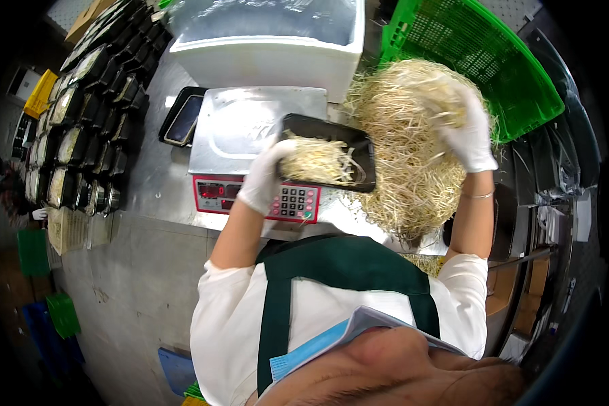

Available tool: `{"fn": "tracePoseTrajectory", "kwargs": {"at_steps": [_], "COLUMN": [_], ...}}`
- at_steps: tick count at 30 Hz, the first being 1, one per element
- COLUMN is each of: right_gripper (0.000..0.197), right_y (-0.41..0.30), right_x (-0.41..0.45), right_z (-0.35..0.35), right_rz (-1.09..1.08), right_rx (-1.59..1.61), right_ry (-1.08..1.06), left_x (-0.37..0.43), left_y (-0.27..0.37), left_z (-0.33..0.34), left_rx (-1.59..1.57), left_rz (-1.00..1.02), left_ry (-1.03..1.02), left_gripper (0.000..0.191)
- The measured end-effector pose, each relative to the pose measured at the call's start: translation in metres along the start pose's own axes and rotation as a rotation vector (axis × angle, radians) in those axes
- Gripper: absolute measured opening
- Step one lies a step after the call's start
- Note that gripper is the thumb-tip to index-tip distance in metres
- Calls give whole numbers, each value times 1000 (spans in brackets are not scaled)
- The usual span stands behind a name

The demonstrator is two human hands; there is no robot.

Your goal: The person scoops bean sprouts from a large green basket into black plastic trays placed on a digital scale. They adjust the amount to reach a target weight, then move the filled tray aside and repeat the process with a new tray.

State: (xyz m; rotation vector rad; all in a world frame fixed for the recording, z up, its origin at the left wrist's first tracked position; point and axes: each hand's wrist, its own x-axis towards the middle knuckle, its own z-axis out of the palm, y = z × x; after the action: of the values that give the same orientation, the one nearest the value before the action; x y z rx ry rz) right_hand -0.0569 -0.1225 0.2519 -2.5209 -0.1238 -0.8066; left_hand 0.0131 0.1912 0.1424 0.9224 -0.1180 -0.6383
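In a white glove, my left hand (266,175) grips the left end of a black plastic tray (364,152), held tilted over the right side of a digital scale (210,127). Pale sprouts (317,158) partly fill the tray. To the right rises a large heap of bean sprouts (385,147) on the metal table. My right hand (464,127), also gloved, is at the heap's upper right, with a blurred bunch of sprouts (441,104) at its fingers. The scale has a steel plate and a red-framed keypad.
Behind the scale stands a white foam box (269,63). A green crate (522,96) leans behind the heap. A phone (183,119) lies in a black tray left of the scale. Stacked filled trays (89,122) stand at the table's left. A co-worker's gloved hand (39,214) shows far left.
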Motion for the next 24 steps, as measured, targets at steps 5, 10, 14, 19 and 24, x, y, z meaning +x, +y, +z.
{"fn": "tracePoseTrajectory", "kwargs": {"at_steps": [5, 10, 14, 19, 24], "right_gripper": [49, 60, 80, 85, 89], "right_y": [-77, -110, -122, -133, -91], "right_x": [-21, -11, -4, 26, 7], "right_z": [125, 199, 203, 171, 120], "right_rz": [-333, -153, -191, -196, -6], "right_rx": [-618, -164, -170, -342, -551], "right_ry": [-283, -568, -602, -850, -908], "left_x": [25, 5, 13, 23, 28], "left_y": [-31, -7, 22, 44, 25], "left_z": [-22, -38, -50, -22, -12], "left_rx": [64, -5, 444, 1255, 1855], "left_rz": [3, 65, 261, 443, 544], "left_ry": [21, 166, 114, -94, -192], "left_gripper": [79, 66, 67, 72, 100]}}
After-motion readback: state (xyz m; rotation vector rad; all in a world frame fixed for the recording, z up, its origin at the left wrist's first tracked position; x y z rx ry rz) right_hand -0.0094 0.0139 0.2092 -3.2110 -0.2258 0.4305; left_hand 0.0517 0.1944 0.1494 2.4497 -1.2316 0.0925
